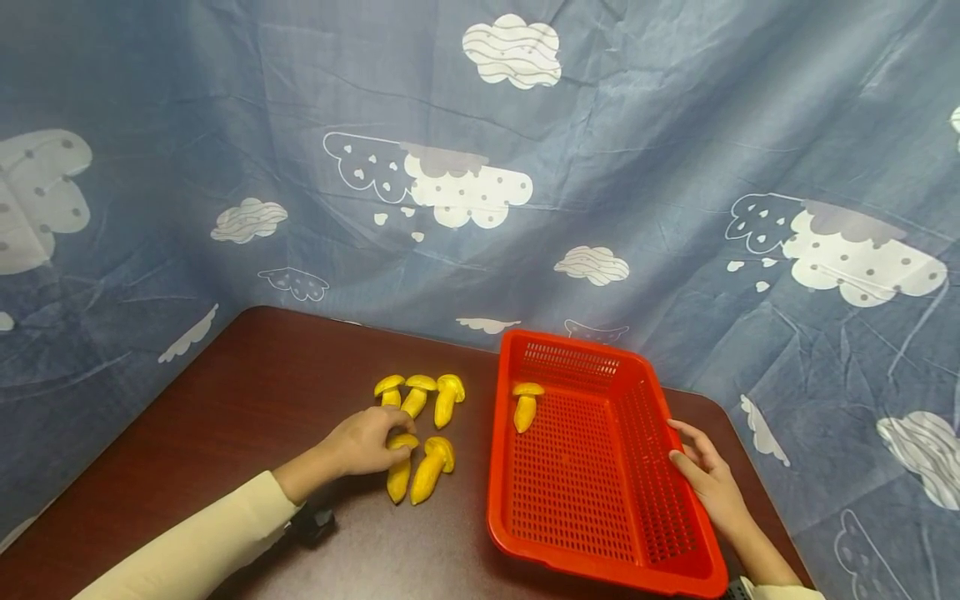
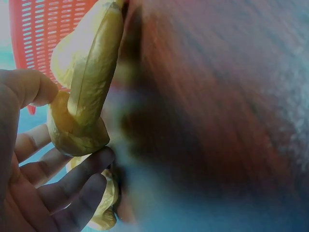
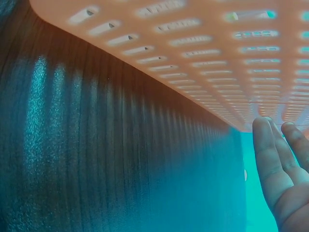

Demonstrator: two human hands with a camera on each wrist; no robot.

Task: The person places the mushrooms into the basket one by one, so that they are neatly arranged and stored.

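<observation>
Head: 6 yellow mushrooms (image 1: 429,477), 1 red basket (image 1: 573,475)

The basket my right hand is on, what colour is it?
Red all over; the basket shows best in the head view.

A basket (image 1: 566,462) is sitting on the right of the table (image 1: 300,367), one mushroom (image 1: 526,412) lying in its far left part. Left of the basket, three mushrooms (image 1: 446,402) are lying behind two others (image 1: 427,477). The left grip (image 1: 363,443) is pinching the front pair's left one; the right grip (image 1: 708,479) is holding the basket's right side. A curtain (image 1: 645,192) is hanging behind the table.
</observation>
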